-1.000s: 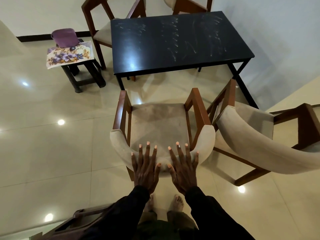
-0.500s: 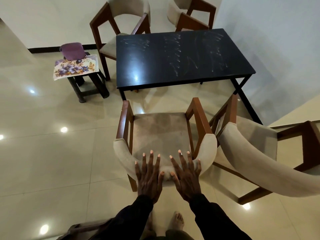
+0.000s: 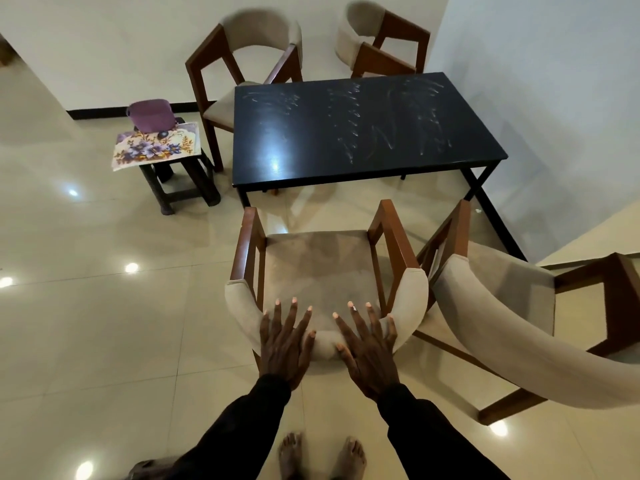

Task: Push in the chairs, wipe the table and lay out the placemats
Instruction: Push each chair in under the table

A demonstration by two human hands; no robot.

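A wooden armchair [image 3: 322, 265] with beige cushions stands in front of me, facing the black table [image 3: 363, 133]. Its front legs are a short way from the table's near edge. My left hand [image 3: 282, 344] and my right hand [image 3: 369, 351] lie side by side over the top of its curved backrest, fingers spread over the inner side, thumbs on the outer side. White smear marks streak the tabletop. Floral placemats [image 3: 156, 150] lie on a small dark stool [image 3: 180, 181] left of the table, with a purple tub [image 3: 150, 114] on them.
A second beige armchair [image 3: 502, 327] stands turned at an angle, close on the right of the one I hold. Two more chairs [image 3: 256, 39] [image 3: 377, 39] stand at the table's far side. A wall [image 3: 554, 81] runs along the table's right. My bare feet are on glossy tile.
The chair under my hands has slid toward the table and I have stepped after it. The view has tilted up, so both far chairs show fully.
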